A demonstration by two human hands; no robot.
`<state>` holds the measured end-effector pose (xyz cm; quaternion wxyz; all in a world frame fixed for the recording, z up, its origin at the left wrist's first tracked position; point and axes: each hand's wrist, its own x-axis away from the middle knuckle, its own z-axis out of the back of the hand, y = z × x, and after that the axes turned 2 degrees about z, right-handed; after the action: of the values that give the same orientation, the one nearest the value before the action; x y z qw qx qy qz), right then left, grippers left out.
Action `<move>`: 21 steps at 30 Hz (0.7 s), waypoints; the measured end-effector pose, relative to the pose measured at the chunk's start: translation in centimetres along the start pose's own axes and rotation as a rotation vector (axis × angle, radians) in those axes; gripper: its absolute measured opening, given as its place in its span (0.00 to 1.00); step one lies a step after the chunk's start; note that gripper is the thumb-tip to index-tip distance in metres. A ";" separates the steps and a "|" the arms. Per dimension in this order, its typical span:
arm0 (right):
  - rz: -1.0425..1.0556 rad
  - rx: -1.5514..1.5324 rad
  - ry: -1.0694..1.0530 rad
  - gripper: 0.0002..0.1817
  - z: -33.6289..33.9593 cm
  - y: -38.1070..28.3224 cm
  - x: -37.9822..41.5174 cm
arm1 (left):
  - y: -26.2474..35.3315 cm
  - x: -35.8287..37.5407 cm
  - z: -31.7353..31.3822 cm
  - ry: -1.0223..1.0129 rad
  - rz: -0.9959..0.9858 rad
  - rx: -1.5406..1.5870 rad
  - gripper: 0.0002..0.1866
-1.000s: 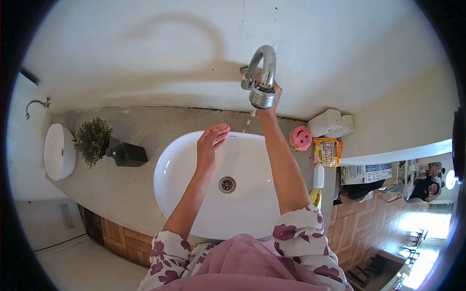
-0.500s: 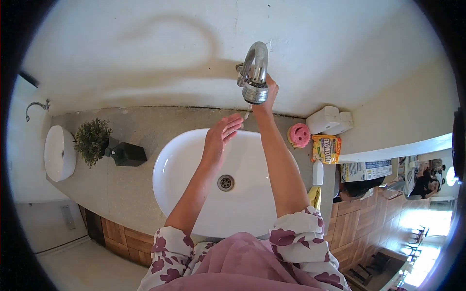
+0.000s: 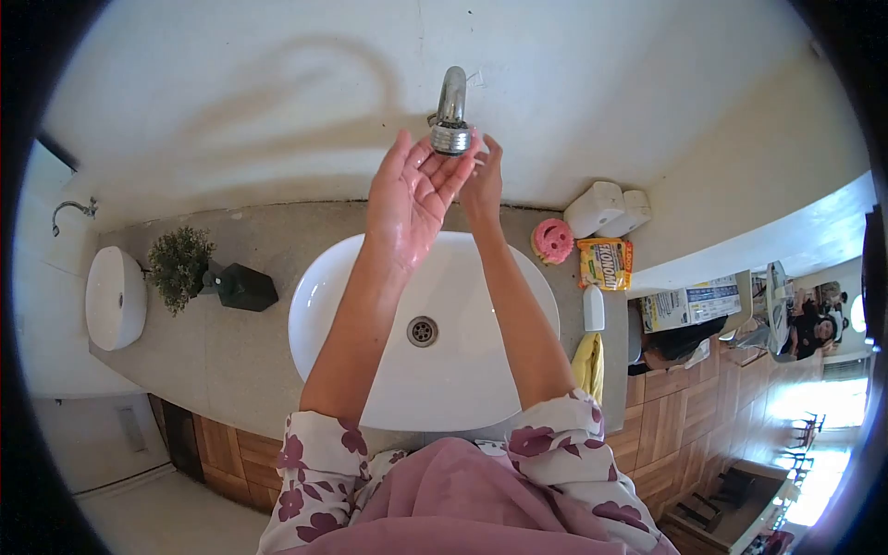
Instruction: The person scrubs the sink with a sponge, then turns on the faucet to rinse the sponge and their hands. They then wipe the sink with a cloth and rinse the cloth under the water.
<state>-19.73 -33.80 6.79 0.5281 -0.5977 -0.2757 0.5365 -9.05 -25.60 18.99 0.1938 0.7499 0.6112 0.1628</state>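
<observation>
Up past the back edge of the big white sink (image 3: 472, 370), the metal tap (image 3: 451, 109) bends out from the wall. The left hand (image 3: 407, 208) is spread flat with its wet palm showing and its fingertips under the tap's end; it holds nothing. The right hand (image 3: 483, 185) is close beside it, over the back of the sink, with its fingers a bit bent. The tap and the left fingers get in the way, so one cannot tell if the right hand grips anything or if either hand touches the tap.

Left of the sink, a dark bottle (image 3: 248, 288) sits on the gray counter (image 3: 208, 365), right next to a bushy green plant (image 3: 179, 266). Farther left of the sink is a small white basin (image 3: 113, 298), with another tap (image 3: 74, 213) above it.

Right of the sink, near its back corner, sits a round pink sponge (image 3: 553, 241) with holes. Beyond it are two white boxes (image 3: 597, 210) by the wall and a yellow and orange packet (image 3: 606, 265). A white bottle (image 3: 594, 307) and a yellow cloth (image 3: 588, 361) lie along the sink's right side.
</observation>
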 end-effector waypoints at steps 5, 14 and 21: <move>0.110 0.215 -0.160 0.18 8.2 2.8 6.5 | 0.9 1.6 -2.4 -0.061 -0.018 0.076 0.27; -0.165 0.585 0.010 0.09 29.7 7.1 13.4 | 1.1 5.7 -2.4 0.002 -0.070 0.144 0.27; -0.376 0.957 -0.126 0.18 37.1 10.5 19.1 | -4.1 12.5 10.9 0.216 0.066 -1.138 0.26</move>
<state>-51.65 -7.28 -4.66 0.8121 -0.1960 -0.1335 0.5332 -4.82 -13.62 7.57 0.4978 0.5254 0.4202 0.5474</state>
